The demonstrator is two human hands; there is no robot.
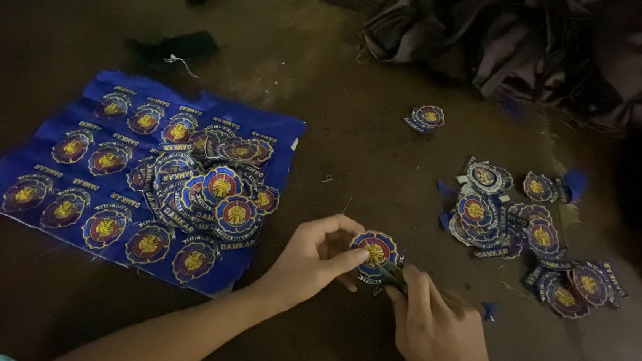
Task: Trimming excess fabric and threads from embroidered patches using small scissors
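Item held: one round embroidered patch (375, 251), blue-rimmed with a red ring and a yellow centre, near the middle of the scene, just above the dark brown floor (347, 125).

Left hand (313, 259): reaches in from the near left on a bare forearm; thumb and fingertips closed on the left edge of the round patch, pinching it.

Right hand (433, 330): near edge of the scene, just right of and below the patch; fingers curled shut around a small dark cutting tool (392, 275), whose tip touches the patch's near right edge. What kind of tool it is cannot be told in the dim light.

Left of the hands: a blue fabric sheet (52, 156) lying flat, bearing rows of uncut badges of the same pattern; on its right part rests a loose heap of cut patches (219, 200).

Right of the hands: a scattered pile of cut-out patches (520, 233), some overlapping, with small blue fabric scraps (574, 182) among them.

Far right of centre: a lone pair of patches (426, 117), well apart from the pile.

Far right: a crumpled mass of dark purplish cloth (523, 27).

Far left of centre: a black cloth scrap (173, 48) with a pale thread.
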